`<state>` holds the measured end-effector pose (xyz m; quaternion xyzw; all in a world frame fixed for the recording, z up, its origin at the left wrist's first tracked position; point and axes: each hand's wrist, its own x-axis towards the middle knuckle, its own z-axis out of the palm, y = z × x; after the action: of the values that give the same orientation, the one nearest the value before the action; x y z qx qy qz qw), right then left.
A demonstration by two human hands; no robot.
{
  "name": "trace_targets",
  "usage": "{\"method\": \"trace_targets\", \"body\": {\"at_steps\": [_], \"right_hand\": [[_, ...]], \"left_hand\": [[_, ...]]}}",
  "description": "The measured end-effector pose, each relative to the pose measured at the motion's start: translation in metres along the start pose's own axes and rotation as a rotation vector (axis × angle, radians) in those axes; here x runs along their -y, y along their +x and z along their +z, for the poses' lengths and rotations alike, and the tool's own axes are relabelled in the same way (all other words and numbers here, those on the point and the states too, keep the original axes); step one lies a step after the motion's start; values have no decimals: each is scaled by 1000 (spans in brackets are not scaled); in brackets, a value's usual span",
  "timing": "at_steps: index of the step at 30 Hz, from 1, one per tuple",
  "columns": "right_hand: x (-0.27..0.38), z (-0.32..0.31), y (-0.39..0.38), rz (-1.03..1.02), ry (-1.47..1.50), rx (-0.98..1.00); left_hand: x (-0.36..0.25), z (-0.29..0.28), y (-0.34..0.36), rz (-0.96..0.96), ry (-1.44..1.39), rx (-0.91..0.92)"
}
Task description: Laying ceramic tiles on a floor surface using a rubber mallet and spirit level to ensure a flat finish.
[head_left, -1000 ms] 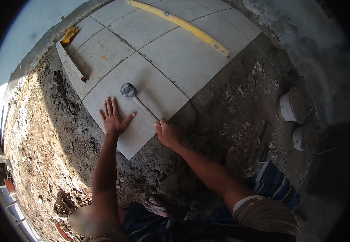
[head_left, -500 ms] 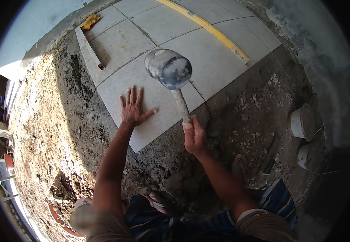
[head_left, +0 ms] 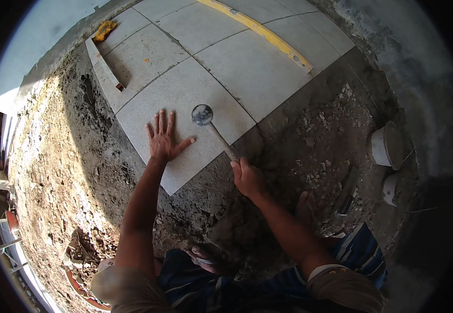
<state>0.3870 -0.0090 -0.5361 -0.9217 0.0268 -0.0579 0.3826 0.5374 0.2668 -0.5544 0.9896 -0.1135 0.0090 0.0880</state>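
My left hand [head_left: 165,144] lies flat with spread fingers on a pale grey square tile [head_left: 195,167] at the near corner of the tiled floor. My right hand [head_left: 246,177] grips the wooden handle of a rubber mallet [head_left: 202,115], whose grey-black head is down at the middle of that tile, right of my left fingers; whether it touches the surface I cannot tell. A long yellow spirit level [head_left: 268,37] lies across the tiles behind, and a metal straightedge [head_left: 104,65] lies along their left edge, beside an orange-yellow lump [head_left: 105,30].
Rough ground [head_left: 49,172] with rubble borders the tiles on the left and near side. Two buckets [head_left: 380,147] [head_left: 390,190] and a long dark tool [head_left: 345,193] sit on the dark mortar at right. Pale walls rise at both sides; my feet [head_left: 200,259] are below.
The mallet rose toward the camera half a second ago and is now down low over the tile again. My left hand stays pressed on the tile; the view has shifted slightly.
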Motion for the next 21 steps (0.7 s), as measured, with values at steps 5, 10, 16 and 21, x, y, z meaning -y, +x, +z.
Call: {"method": "trace_targets", "body": {"at_steps": [5,10,16,21], "right_hand": [[20,3,3,4,95,-18],[9,9,28,33,-147,46],[12,16,41,-38,-39,-18],[28,10,55,-41,46,-38]], "left_hand": [[7,1,-7,-1,12,16],[-2,-4,-1,3,22,16],[4,-26,10,10,-14,32],[1,-37,17,-45,5,108]]}}
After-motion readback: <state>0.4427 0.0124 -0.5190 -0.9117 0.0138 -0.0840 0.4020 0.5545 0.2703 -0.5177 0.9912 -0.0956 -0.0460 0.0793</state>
